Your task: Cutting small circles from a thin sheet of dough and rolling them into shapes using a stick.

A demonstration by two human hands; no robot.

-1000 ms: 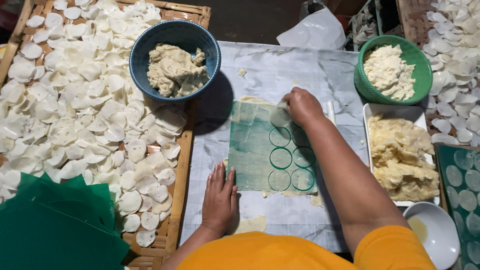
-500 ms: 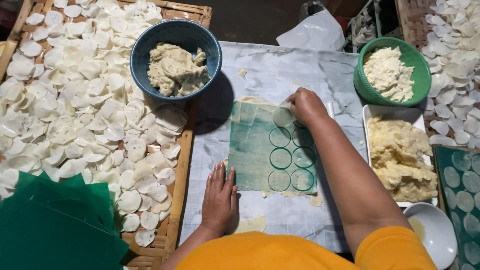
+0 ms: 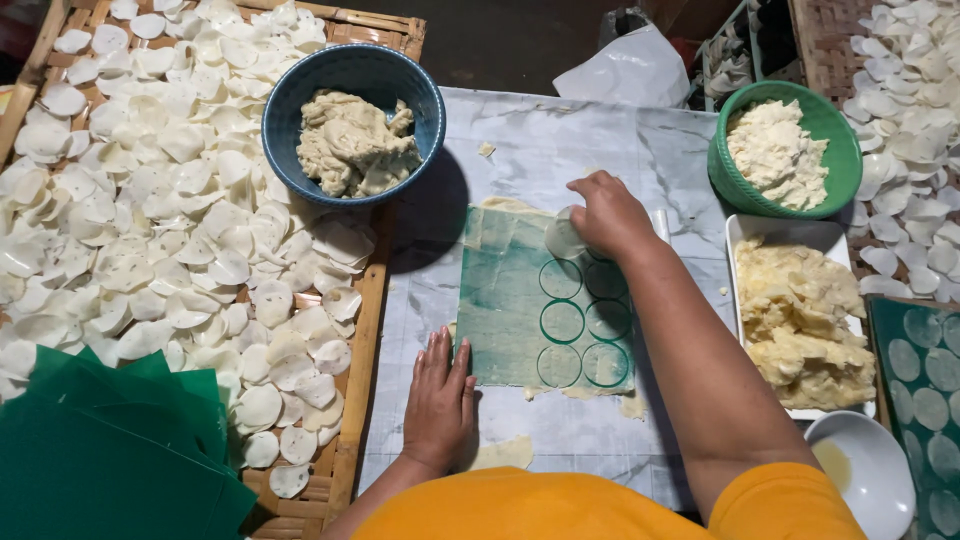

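My right hand (image 3: 612, 215) curls closed around a small round cutter (image 3: 565, 238), pressing it onto the far part of a green sheet (image 3: 505, 300) spread thinly with dough; five cut circles (image 3: 562, 322) show just nearer on the sheet's right side; my left hand (image 3: 440, 400) lies flat with fingers together, holding nothing, touching the sheet's near left corner; a blue bowl of dough (image 3: 352, 130) sits far left beside a bamboo tray (image 3: 362, 330) of pale discs; a green basket (image 3: 785, 145) stands far right.
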